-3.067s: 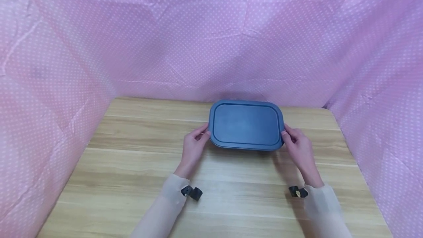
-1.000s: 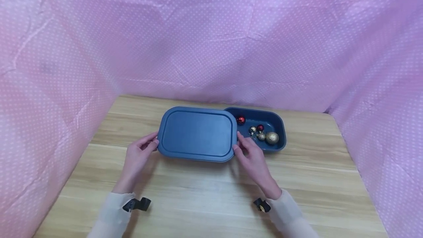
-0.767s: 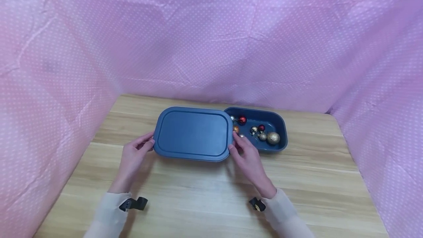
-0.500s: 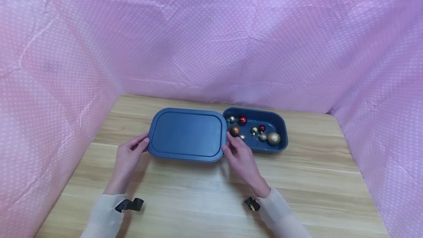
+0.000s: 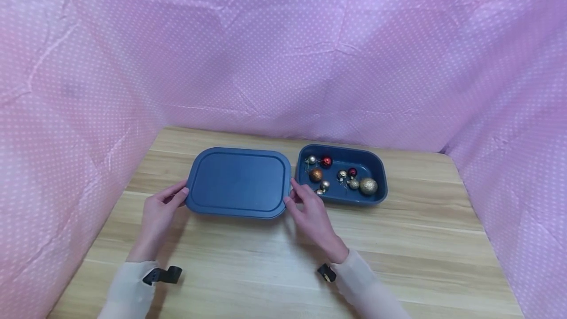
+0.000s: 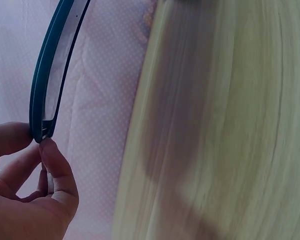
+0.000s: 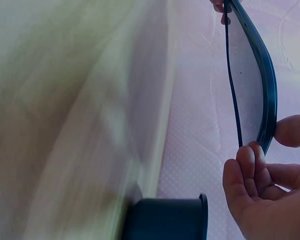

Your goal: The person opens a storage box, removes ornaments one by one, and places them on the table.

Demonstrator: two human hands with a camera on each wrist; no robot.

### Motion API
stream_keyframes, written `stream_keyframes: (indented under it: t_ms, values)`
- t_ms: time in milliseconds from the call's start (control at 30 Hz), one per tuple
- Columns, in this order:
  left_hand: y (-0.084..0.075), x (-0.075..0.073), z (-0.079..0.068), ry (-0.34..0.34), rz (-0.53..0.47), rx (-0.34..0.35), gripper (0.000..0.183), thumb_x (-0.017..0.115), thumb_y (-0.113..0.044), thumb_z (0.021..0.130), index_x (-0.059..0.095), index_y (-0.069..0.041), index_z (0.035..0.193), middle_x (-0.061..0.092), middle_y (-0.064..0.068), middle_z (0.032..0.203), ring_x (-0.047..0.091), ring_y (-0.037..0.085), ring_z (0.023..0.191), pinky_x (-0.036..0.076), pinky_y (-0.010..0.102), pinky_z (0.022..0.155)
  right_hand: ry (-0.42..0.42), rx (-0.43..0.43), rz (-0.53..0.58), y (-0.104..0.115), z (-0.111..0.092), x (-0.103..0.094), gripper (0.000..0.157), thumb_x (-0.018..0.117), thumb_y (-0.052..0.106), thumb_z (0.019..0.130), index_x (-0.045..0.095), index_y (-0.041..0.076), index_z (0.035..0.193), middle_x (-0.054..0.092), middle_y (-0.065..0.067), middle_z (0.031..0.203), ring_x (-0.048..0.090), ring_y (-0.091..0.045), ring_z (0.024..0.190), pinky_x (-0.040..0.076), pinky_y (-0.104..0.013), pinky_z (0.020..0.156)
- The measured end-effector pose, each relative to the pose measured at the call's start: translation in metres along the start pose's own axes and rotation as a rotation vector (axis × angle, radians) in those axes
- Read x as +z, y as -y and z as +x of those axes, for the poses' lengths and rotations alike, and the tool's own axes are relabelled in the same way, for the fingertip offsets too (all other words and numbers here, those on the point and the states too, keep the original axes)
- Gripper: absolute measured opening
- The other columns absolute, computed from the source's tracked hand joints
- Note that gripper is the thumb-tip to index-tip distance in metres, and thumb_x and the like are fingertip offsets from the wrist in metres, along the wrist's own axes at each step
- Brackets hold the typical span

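Observation:
Between my two hands a dark blue rectangular lid (image 5: 239, 182) with rounded corners is held level above the table. My left hand (image 5: 157, 213) pinches its left end between thumb and fingers. On the opposite end, my right hand (image 5: 312, 215) pinches the rim the same way. The wrist views show the lid's thin edge and pale underside, apart from the wood. Just right of my right hand sits the uncovered blue box (image 5: 372, 159). Inside it lie several small bauble ornaments, among them a red bauble (image 5: 326, 161), an orange bauble (image 5: 316, 175) and a large gold glitter ball (image 5: 368, 186).
The light wooden table (image 5: 425, 240) reaches back to a pink polka-dot curtain (image 5: 283, 63), which also hangs at both sides. The box stands near the table's back edge. A black wrist strap piece (image 5: 164, 275) sticks out from the left sleeve.
Both hands first held the lid over the box. They have moved it left and slightly toward me, uncovering the box and its baubles. The box appears to have stayed in place.

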State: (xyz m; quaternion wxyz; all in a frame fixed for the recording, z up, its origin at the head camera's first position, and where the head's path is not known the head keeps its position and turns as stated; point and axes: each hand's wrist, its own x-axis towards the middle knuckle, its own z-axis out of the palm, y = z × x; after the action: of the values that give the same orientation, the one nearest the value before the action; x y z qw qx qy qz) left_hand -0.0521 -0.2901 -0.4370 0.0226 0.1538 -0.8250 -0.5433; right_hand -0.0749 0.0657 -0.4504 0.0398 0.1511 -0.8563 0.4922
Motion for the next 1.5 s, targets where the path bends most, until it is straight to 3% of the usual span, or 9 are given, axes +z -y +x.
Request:
stream_keyframes:
  t_ms: [267,433,600,767,867,933,1133,1333,1500]
  values:
    - [0.009,-0.011,0.007,0.040,0.015,-0.046,0.056,0.058,-0.040,0.106,0.054,-0.005,0.151,0.054,0.020,0.150,0.062,-0.014,0.093,0.048,0.007,0.083,0.030,-0.024,-0.034,0.002,0.001,0.018,0.054,0.067,0.012,0.100,0.051,-0.011,0.146,0.060,-0.002,0.099,0.062,-0.016,0.093,0.058,-0.030,0.085]
    - [0.014,-0.015,0.010,0.052,0.034,-0.035,0.054,0.059,-0.034,0.107,0.053,-0.002,0.150,0.053,0.023,0.149,0.061,-0.015,0.092,0.049,0.007,0.082,0.016,-0.023,-0.035,0.001,0.004,0.028,0.052,0.067,0.011,0.100,0.052,-0.010,0.145,0.060,-0.001,0.096,0.059,-0.013,0.088,0.056,-0.027,0.081]
    - [0.018,-0.019,0.015,0.060,0.117,-0.017,0.054,0.058,-0.034,0.107,0.054,0.002,0.148,0.056,0.024,0.146,0.055,-0.020,0.092,0.047,0.005,0.081,0.048,0.034,-0.024,0.000,0.009,0.036,0.053,0.065,0.013,0.101,0.050,-0.009,0.148,0.059,-0.001,0.095,0.056,-0.013,0.086,0.050,-0.027,0.076]
    - [0.021,-0.021,0.022,0.077,0.192,-0.002,0.055,0.059,-0.037,0.106,0.057,0.003,0.145,0.060,0.025,0.142,0.052,-0.018,0.093,0.044,0.005,0.081,0.070,0.144,0.077,-0.004,0.017,0.041,0.053,0.063,0.012,0.102,0.048,-0.008,0.150,0.063,-0.003,0.099,0.064,-0.014,0.092,0.054,-0.028,0.081]
    - [0.022,-0.023,0.028,0.092,0.225,-0.005,0.056,0.059,-0.038,0.106,0.058,0.004,0.143,0.061,0.025,0.140,0.055,-0.010,0.098,0.045,0.008,0.082,0.068,0.209,0.135,-0.006,0.022,0.044,0.052,0.064,0.012,0.102,0.051,-0.006,0.149,0.066,-0.004,0.100,0.066,-0.014,0.093,0.055,-0.029,0.082]
    - [0.023,-0.023,0.032,0.105,0.248,-0.010,0.056,0.058,-0.038,0.106,0.059,0.004,0.143,0.062,0.025,0.139,0.060,0.003,0.106,0.047,0.014,0.086,0.072,0.234,0.146,-0.009,0.025,0.046,0.051,0.065,0.012,0.101,0.053,-0.004,0.148,0.067,-0.003,0.098,0.066,-0.013,0.090,0.055,-0.028,0.080]
    - [0.025,-0.027,0.041,0.157,0.316,0.014,0.053,0.055,-0.033,0.109,0.056,0.007,0.143,0.058,0.030,0.141,0.055,0.042,0.129,0.046,0.050,0.103,0.103,0.260,0.102,-0.013,0.031,0.054,0.056,0.068,0.011,0.099,0.051,-0.002,0.150,0.068,0.001,0.088,0.059,-0.009,0.078,0.050,-0.026,0.073]
    - [0.028,-0.026,0.051,0.197,0.377,0.055,0.045,0.056,-0.023,0.107,0.060,0.010,0.137,0.063,0.032,0.133,0.058,0.044,0.124,0.046,0.054,0.102,0.146,0.264,0.027,-0.017,0.038,0.059,0.053,0.070,0.010,0.096,0.056,-0.004,0.145,0.067,0.002,0.083,0.058,-0.009,0.074,0.050,-0.028,0.071]
    - [0.031,-0.024,0.056,0.232,0.414,0.015,0.041,0.058,-0.017,0.105,0.062,0.012,0.133,0.064,0.033,0.129,0.058,0.045,0.121,0.046,0.056,0.101,0.204,0.281,-0.036,-0.018,0.044,0.060,0.051,0.069,0.012,0.096,0.059,-0.005,0.143,0.066,0.003,0.080,0.058,-0.009,0.072,0.049,-0.028,0.071]
